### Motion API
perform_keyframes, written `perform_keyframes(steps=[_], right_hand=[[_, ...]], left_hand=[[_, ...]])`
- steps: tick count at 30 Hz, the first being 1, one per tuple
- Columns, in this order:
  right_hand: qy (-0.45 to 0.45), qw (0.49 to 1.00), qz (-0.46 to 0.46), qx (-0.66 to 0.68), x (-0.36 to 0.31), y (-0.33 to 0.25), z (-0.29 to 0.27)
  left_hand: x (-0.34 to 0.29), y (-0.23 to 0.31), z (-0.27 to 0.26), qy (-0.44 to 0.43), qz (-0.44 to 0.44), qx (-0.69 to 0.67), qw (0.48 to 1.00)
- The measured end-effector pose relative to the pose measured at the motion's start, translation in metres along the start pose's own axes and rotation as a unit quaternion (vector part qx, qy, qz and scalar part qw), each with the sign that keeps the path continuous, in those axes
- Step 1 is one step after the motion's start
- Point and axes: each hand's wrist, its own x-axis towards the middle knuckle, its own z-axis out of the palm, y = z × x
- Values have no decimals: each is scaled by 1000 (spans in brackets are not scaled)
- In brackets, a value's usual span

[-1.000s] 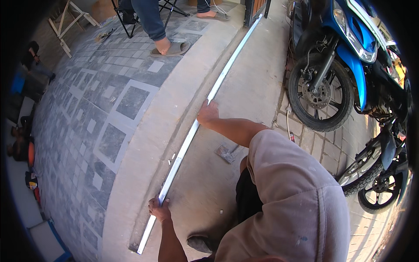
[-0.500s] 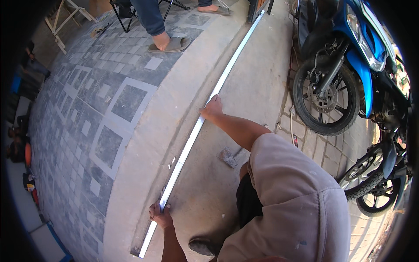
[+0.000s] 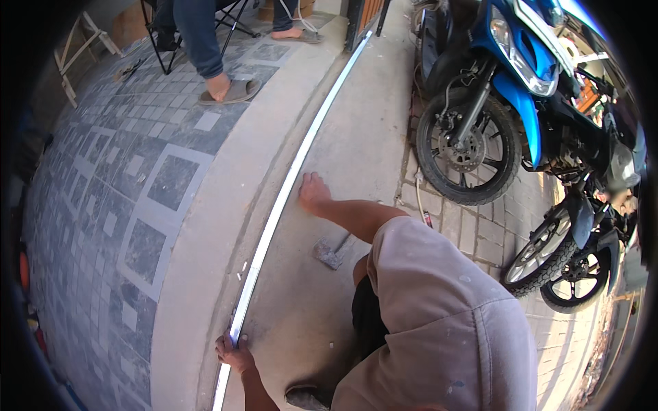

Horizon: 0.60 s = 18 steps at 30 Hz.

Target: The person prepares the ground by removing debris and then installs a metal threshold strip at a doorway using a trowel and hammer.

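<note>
A long, shiny, pale metal strip runs diagonally along a shallow groove in the concrete. My left hand grips its near part, the fingers wrapped over its edges. To the right of the strip's middle, my right hand rests on the concrete, holding nothing, its fingers stretched out and apart from the strip. A few small white pieces lie close to the strip's left edge. By my knee is a dusty flat-headed tool, its handle partly hidden.
Grey patterned tiles spread beyond a concrete edge on the left. Another person's sandalled foot stands there, near a folding chair. On the right, a blue motorcycle is parked on paving, with another motorcycle wheel behind it.
My right hand has let go of the strip and come down on the concrete to its right. My left hand stays on the strip. The view has shifted right.
</note>
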Motion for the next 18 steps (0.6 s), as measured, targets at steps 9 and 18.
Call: perform_keyframes(steps=[9,18], right_hand=[[-303,927,-37,-220,-33,62,-29],[-448,794,-212,-353,-72,74,-42]], left_hand=[[-1,-7,-1,-22,26,83,996],[5,23,-17,-2,60,78,995]])
